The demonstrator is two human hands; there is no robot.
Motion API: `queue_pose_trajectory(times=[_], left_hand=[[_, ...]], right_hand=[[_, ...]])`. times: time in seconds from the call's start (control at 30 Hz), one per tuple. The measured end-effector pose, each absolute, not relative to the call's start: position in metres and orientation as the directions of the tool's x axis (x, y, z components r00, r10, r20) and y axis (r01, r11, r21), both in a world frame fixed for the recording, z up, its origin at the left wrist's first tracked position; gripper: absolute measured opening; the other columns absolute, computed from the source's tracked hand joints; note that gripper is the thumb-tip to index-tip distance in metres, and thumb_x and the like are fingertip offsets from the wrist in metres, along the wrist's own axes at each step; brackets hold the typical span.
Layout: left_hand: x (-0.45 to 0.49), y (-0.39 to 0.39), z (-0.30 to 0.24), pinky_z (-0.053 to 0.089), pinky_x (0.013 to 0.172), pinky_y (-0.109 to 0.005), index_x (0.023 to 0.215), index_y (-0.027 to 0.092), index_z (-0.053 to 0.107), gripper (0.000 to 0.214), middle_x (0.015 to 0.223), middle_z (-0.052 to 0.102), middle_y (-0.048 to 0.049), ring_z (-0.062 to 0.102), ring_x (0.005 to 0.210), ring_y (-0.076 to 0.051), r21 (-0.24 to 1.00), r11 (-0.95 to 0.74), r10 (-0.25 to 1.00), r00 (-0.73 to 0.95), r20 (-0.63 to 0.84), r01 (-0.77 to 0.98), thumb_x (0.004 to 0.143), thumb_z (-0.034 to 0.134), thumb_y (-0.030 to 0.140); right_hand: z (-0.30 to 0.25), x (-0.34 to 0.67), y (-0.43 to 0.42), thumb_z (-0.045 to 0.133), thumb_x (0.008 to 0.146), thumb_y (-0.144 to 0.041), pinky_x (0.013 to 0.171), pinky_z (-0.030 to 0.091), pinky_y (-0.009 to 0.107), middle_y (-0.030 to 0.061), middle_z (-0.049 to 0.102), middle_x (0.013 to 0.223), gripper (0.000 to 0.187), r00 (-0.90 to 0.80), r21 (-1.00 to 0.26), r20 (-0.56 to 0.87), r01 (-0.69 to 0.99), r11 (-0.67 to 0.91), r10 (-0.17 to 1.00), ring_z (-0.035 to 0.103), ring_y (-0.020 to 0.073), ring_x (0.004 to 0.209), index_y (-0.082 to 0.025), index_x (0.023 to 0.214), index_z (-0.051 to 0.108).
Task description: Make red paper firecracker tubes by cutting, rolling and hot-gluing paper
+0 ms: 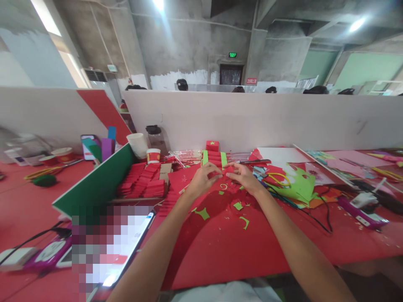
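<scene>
My left hand (203, 179) and my right hand (244, 177) meet over a small folded piece of red paper (226, 171) on the red table (220, 243). Both hands pinch this piece with fingers curled round it. Just behind the hands stands a red paper stack with two green bands (214, 158), topped by a small red cube with a yellow star (212, 145). Green paper scraps (238, 206) lie on the table in front of my hands.
Rows of folded red paper pieces (143, 181) lie left of my hands. A tablet (126, 247) leans at the near left. Paper cups (153, 155), a green board (97, 180), green and orange cut paper (296, 186), cables and a white partition (267, 121) surround the spot.
</scene>
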State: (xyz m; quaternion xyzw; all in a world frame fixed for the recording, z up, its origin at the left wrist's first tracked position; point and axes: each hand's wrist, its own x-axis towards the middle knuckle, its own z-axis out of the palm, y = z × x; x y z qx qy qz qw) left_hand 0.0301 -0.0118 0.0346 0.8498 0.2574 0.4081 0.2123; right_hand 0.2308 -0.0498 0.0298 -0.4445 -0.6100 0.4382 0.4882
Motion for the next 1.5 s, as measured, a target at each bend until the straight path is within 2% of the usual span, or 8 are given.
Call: queue_pose_trajectory(times=[0.17,0.3,0.47,0.7,0.8,0.9,1.13,1.5], left_hand=[[0.030,-0.014,0.036,0.043,0.075,-0.029,0.083,0.017,0.059,0.015,0.090,0.059,-0.0061,0.054,0.083,-0.017,0.578,-0.766,0.619,0.563,0.548,0.281,0.091,0.050,0.026],[0.031,-0.014,0.033,0.042,0.073,-0.029,0.083,0.017,0.053,0.016,0.088,0.058,-0.0054,0.052,0.080,-0.016,0.629,-0.728,0.651,0.564,0.509,0.272,0.093,0.045,0.026],[0.028,-0.006,0.030,0.041,0.065,-0.026,0.087,0.018,0.049,0.015,0.079,0.053,-0.0011,0.049,0.067,-0.013,0.739,-0.627,0.751,0.445,0.488,0.247,0.094,0.042,0.029],[0.025,0.001,0.032,0.046,0.068,-0.026,0.085,0.018,0.054,0.009,0.082,0.061,-0.0019,0.057,0.074,-0.014,0.769,-0.581,0.812,0.267,0.520,0.268,0.087,0.053,0.027],[0.027,-0.004,0.034,0.047,0.069,-0.025,0.088,0.018,0.057,0.010,0.085,0.065,-0.0021,0.060,0.075,-0.014,0.721,-0.631,0.775,0.285,0.564,0.288,0.087,0.055,0.029],[0.028,-0.009,0.034,0.048,0.073,-0.026,0.091,0.019,0.059,0.011,0.089,0.068,-0.0029,0.062,0.081,-0.015,0.637,-0.712,0.698,0.397,0.596,0.296,0.088,0.055,0.028],[0.031,-0.011,0.027,0.047,0.078,-0.028,0.091,0.021,0.064,0.012,0.096,0.069,-0.0037,0.063,0.090,-0.017,0.481,-0.788,0.612,0.575,0.543,0.385,0.090,0.053,0.025],[0.029,-0.015,0.026,0.044,0.073,-0.028,0.089,0.020,0.057,0.015,0.095,0.061,-0.0046,0.058,0.087,-0.017,0.277,-0.829,0.557,0.677,0.482,0.485,0.095,0.043,0.024]], right_hand=[[0.033,0.229,-0.053,0.070,0.077,-0.029,0.053,0.040,0.021,-0.0029,0.060,0.067,0.039,-0.165,-0.936,0.254,0.205,0.285,0.953,0.055,0.0111,0.056,-0.021,0.114,0.062],[0.034,0.228,-0.054,0.068,0.081,-0.031,0.054,0.042,0.021,0.0003,0.066,0.075,0.037,-0.211,-0.924,0.272,0.216,0.316,0.939,0.060,0.0120,0.059,-0.020,0.116,0.061],[0.031,0.230,-0.050,0.067,0.080,-0.028,0.055,0.046,0.022,0.0019,0.069,0.072,0.039,-0.201,-0.936,0.238,0.213,0.279,0.950,0.067,0.0161,0.064,-0.018,0.117,0.060],[0.029,0.231,-0.046,0.065,0.080,-0.025,0.054,0.046,0.022,0.0029,0.070,0.074,0.035,-0.105,-0.968,0.185,0.151,0.200,0.977,0.068,0.0158,0.064,-0.017,0.114,0.060],[0.029,0.230,-0.046,0.063,0.080,-0.023,0.053,0.046,0.021,0.0009,0.067,0.071,0.035,-0.095,-0.979,0.144,0.128,0.156,0.985,0.068,0.0152,0.063,-0.018,0.114,0.059],[0.027,0.230,-0.046,0.061,0.081,-0.023,0.054,0.047,0.022,-0.0004,0.065,0.070,0.037,-0.107,-0.983,0.136,0.110,0.148,0.985,0.067,0.0158,0.063,-0.021,0.118,0.058],[0.023,0.229,-0.045,0.059,0.083,-0.023,0.060,0.052,0.026,-0.0017,0.062,0.073,0.038,-0.159,-0.976,0.156,0.126,0.177,0.975,0.063,0.0147,0.063,-0.025,0.121,0.058],[0.016,0.227,-0.043,0.061,0.086,-0.031,0.060,0.050,0.024,0.0025,0.067,0.090,0.034,-0.249,-0.977,0.125,0.139,0.163,0.960,0.064,0.0139,0.069,-0.025,0.119,0.057]])
